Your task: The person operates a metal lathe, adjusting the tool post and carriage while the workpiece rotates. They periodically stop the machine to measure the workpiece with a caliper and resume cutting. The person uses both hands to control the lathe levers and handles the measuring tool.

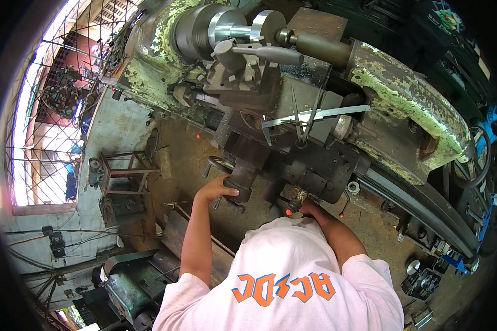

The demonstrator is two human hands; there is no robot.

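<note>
Left hand: the hand (211,190) was laid against the left side of a dark round collar (241,188); the collar was held, with the thumb set across its near face and the other fingers partly hidden.
Ball-ended crank: the crank (239,209) was seen just below the collar, near the thumb.
Handwheel: a small wheel (221,164) was seen just beyond the left hand.
Right hand: the hand (309,209) was placed beside a red knob (289,212) at the lathe's front; its fingers were mostly hidden, so whether anything was gripped could not be told.
Lathe: its carriage apron (320,174) was positioned directly ahead of both hands.
Workpiece: a bright, stepped metal piece (232,31) was set between the chuck (191,34) and the tailstock (411,94).
Tool post: its long lever (273,54) was pointed rightward, in front of the workpiece.
Measuring tools: a silver caliper (337,112) and a pair of dividers (296,113) were laid across each other on the machine, beyond the hands.
Left wall: a barred window (49,132) was seen above a small metal stand (128,172).
</note>
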